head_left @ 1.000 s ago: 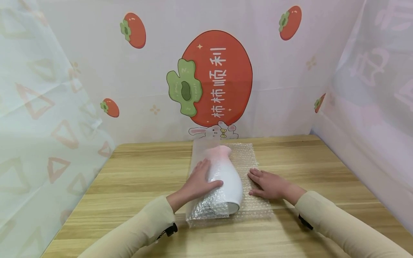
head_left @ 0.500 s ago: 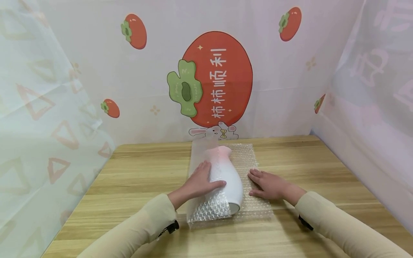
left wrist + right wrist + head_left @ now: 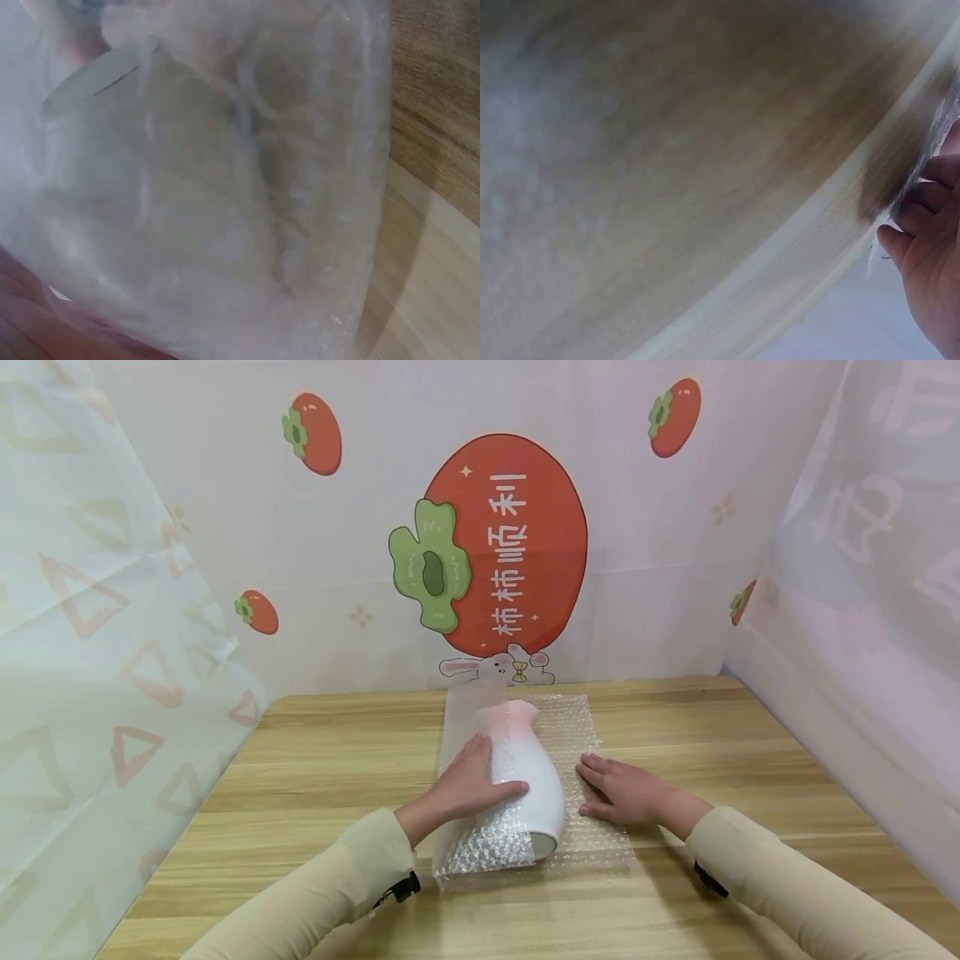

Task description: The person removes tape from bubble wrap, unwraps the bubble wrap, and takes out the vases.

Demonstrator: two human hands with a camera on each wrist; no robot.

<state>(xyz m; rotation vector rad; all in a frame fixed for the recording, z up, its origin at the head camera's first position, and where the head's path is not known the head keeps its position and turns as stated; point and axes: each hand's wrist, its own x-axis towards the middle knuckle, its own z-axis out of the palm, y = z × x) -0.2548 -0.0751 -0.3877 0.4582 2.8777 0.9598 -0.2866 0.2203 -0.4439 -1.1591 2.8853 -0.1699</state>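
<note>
A vase (image 3: 536, 772), white with a pink neck, lies on its side with its base toward me. Bubble wrap (image 3: 611, 843) is spread beneath it, and a folded-over layer covers its left part. My left hand (image 3: 474, 783) rests on that layer against the vase's left side, fingers extended and thumb across the vase. To the right of the vase, my right hand (image 3: 621, 788) lies on the right edge of the wrap, fingers extended. Up close in the left wrist view, cloudy wrap (image 3: 210, 195) blurs the vase behind it. The right wrist view shows the right hand (image 3: 930, 240) at its edge.
The wooden table (image 3: 322, 760) extends to both sides of the wrap. Behind it hangs a white backdrop (image 3: 637, 568) printed with red persimmons. Pale cloth walls (image 3: 112, 635) stand at the left and right.
My left hand has slid slightly right, its thumb reaching farther over the vase. The folded layer near the base looks a little smoother. My right hand has stayed in place.
</note>
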